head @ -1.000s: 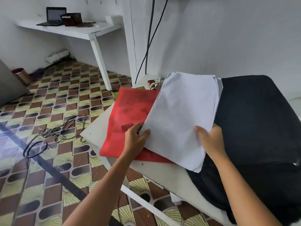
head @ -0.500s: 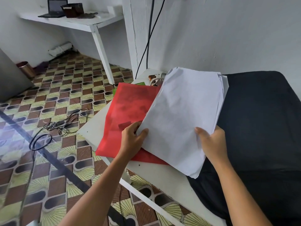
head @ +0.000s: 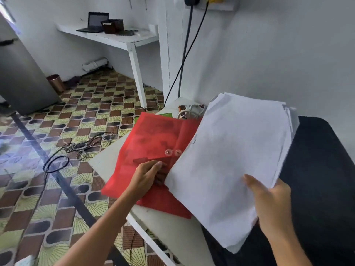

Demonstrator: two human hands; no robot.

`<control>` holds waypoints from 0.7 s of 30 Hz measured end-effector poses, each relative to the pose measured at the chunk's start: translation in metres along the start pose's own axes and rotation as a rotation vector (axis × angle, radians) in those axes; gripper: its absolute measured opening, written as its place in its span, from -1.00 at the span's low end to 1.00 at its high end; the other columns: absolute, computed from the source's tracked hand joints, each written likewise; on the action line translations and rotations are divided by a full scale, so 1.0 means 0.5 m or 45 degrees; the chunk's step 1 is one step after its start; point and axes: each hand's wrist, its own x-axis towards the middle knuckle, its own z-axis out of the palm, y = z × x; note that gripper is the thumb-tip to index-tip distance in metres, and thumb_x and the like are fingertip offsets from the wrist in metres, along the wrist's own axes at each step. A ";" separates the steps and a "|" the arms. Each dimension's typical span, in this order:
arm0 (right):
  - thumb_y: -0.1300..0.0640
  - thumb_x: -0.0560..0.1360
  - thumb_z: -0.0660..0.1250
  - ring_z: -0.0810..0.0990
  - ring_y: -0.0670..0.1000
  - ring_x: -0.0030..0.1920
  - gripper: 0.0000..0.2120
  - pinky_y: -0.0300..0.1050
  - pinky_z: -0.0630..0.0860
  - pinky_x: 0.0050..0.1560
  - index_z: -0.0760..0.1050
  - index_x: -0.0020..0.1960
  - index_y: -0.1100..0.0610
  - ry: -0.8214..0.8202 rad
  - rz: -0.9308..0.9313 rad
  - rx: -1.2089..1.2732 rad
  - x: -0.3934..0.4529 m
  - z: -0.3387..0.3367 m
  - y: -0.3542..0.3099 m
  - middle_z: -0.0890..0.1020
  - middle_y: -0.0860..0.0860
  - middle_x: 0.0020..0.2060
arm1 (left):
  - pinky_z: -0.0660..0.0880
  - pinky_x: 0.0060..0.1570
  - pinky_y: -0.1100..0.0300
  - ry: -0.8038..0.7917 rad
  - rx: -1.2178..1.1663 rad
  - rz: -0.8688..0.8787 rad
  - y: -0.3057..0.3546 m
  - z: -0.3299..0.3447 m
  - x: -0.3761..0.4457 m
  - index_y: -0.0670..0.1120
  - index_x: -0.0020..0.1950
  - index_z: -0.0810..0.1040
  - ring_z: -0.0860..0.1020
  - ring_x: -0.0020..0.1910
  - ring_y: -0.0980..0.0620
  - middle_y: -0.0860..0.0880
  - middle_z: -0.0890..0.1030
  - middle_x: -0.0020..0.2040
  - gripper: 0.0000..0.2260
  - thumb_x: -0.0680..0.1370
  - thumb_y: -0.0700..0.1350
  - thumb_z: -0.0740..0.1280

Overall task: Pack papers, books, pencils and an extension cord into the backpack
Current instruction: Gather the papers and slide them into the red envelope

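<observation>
My right hand [head: 270,204] grips a thick stack of white papers [head: 230,162] by its near right corner, thumb on top, and holds it tilted above the table. A translucent red folder [head: 149,139] with two button clasps lies on the white table [head: 172,229], partly under the papers. My left hand [head: 148,175] is on the folder's flap, thumb on top, fingers showing red-tinted beneath the plastic. The black backpack [head: 318,169] lies flat at the right. A white extension cord [head: 189,112] and something green [head: 166,114] sit behind the folder.
Two black cables run down the wall from a socket [head: 190,0] to the table's back. Loose cables [head: 82,146] lie on the tiled floor at the left. Farther off are a white shelf [head: 115,38] with a laptop, a grey cabinet [head: 21,73] and a copper cup [head: 55,83].
My left hand has let go of the papers' left edge and moved onto the red folder's flap. The right hand alone now carries the stack, shifted right, uncovering the folder's clasps.
</observation>
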 end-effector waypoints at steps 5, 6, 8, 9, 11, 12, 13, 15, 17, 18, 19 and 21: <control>0.36 0.45 0.39 0.70 -0.07 -0.19 -0.79 -0.19 0.56 -0.22 0.60 -0.03 0.09 -0.061 0.042 0.087 0.060 -0.038 -0.068 0.72 -0.08 -0.20 | 0.50 -0.35 0.16 -0.065 0.075 -0.028 0.054 0.013 -0.007 -0.21 -0.10 0.66 0.55 -0.36 0.05 -0.17 0.64 -0.28 -0.87 0.51 -0.25 0.31; 0.36 0.44 0.39 0.70 -0.06 -0.20 -0.80 -0.20 0.57 -0.23 0.60 -0.04 0.10 -0.078 0.056 0.082 0.070 -0.041 -0.073 0.72 -0.07 -0.21 | 0.49 -0.35 0.17 -0.073 0.005 -0.030 0.067 0.021 -0.012 -0.22 -0.11 0.66 0.55 -0.36 0.06 -0.15 0.64 -0.29 -0.85 0.52 -0.26 0.29; 0.34 0.44 0.40 0.70 -0.03 -0.19 -0.82 -0.15 0.56 -0.20 0.61 -0.02 0.13 -0.130 0.093 0.068 0.094 -0.042 -0.081 0.72 -0.04 -0.19 | 0.50 -0.34 0.16 -0.056 -0.193 0.003 0.100 0.035 -0.024 -0.24 -0.13 0.66 0.55 -0.34 0.02 -0.15 0.63 -0.29 -0.80 0.54 -0.35 0.23; 0.33 0.44 0.40 0.70 -0.01 -0.17 -0.83 -0.12 0.55 -0.18 0.61 -0.01 0.14 -0.175 0.124 0.074 0.111 -0.041 -0.084 0.72 -0.02 -0.18 | 0.49 -0.34 0.18 -0.062 -0.277 0.039 0.116 0.042 -0.026 -0.24 -0.13 0.66 0.56 -0.34 0.02 -0.13 0.63 -0.29 -0.79 0.52 -0.37 0.23; 0.32 0.44 0.39 0.71 0.04 -0.14 -0.81 -0.09 0.56 -0.17 0.60 0.03 0.15 -0.261 0.218 0.121 0.146 -0.037 -0.079 0.72 0.02 -0.14 | 0.50 -0.32 0.23 -0.152 -0.347 0.114 0.132 0.056 -0.033 -0.20 -0.16 0.66 0.57 -0.32 0.05 -0.07 0.64 -0.29 -0.82 0.42 -0.36 0.28; 0.32 0.44 0.38 0.71 0.06 -0.13 -0.79 -0.07 0.57 -0.17 0.59 0.05 0.16 -0.284 0.264 0.161 0.161 -0.034 -0.073 0.72 0.03 -0.12 | 0.50 -0.30 0.26 -0.204 -0.305 0.157 0.132 0.066 -0.037 -0.15 -0.19 0.67 0.58 -0.32 0.09 -0.02 0.65 -0.30 -0.82 0.37 -0.34 0.30; 0.33 0.44 0.38 0.70 0.07 -0.11 -0.78 -0.05 0.58 -0.16 0.59 0.07 0.16 -0.284 0.298 0.191 0.173 -0.031 -0.065 0.72 0.05 -0.09 | 0.48 -0.29 0.30 -0.232 -0.201 0.214 0.126 0.078 -0.041 -0.09 -0.22 0.66 0.55 -0.33 0.15 0.06 0.63 -0.31 -0.83 0.35 -0.30 0.31; 0.35 0.46 0.37 0.70 0.08 -0.09 -0.79 -0.04 0.58 -0.13 0.59 0.06 0.16 -0.248 0.314 0.177 0.188 -0.025 -0.038 0.71 0.06 -0.07 | 0.42 -0.25 0.36 -0.228 0.153 0.388 0.100 0.113 -0.052 0.01 -0.19 0.63 0.51 -0.31 0.26 0.18 0.60 -0.29 -0.86 0.33 -0.17 0.34; 0.36 0.46 0.37 0.69 0.09 -0.07 -0.81 -0.06 0.57 -0.13 0.59 0.03 0.16 -0.216 0.296 0.121 0.193 -0.023 -0.009 0.71 0.06 -0.09 | 0.42 -0.08 0.23 -0.142 0.515 0.604 0.072 0.150 -0.063 0.09 -0.05 0.53 0.57 -0.10 0.15 0.19 0.60 -0.15 -0.81 0.34 -0.01 0.32; 0.35 0.47 0.37 0.68 0.10 -0.06 -0.82 -0.05 0.57 -0.12 0.60 0.03 0.17 -0.215 0.284 0.095 0.194 -0.023 0.002 0.71 0.05 -0.10 | 0.37 -0.01 0.14 -0.086 0.638 0.634 0.068 0.164 -0.070 0.10 -0.04 0.46 0.54 -0.01 0.06 0.16 0.59 -0.12 -0.81 0.37 0.06 0.28; 0.34 0.47 0.37 0.68 0.10 -0.05 -0.82 -0.04 0.57 -0.09 0.60 0.04 0.16 -0.221 0.269 0.069 0.194 -0.023 0.011 0.72 0.04 -0.11 | 0.30 0.04 0.06 -0.033 0.720 0.600 0.061 0.170 -0.074 0.11 -0.05 0.41 0.48 0.06 0.02 0.14 0.56 -0.09 -0.82 0.39 0.11 0.23; 0.33 0.48 0.37 0.69 0.06 -0.06 -0.82 -0.01 0.58 -0.04 0.61 0.04 0.15 -0.247 0.234 0.019 0.192 -0.023 0.018 0.72 0.03 -0.11 | 0.22 0.19 -0.09 0.037 0.904 0.583 0.034 0.170 -0.075 0.15 0.02 0.39 0.38 0.22 -0.06 0.09 0.56 0.07 -0.81 0.44 0.13 0.18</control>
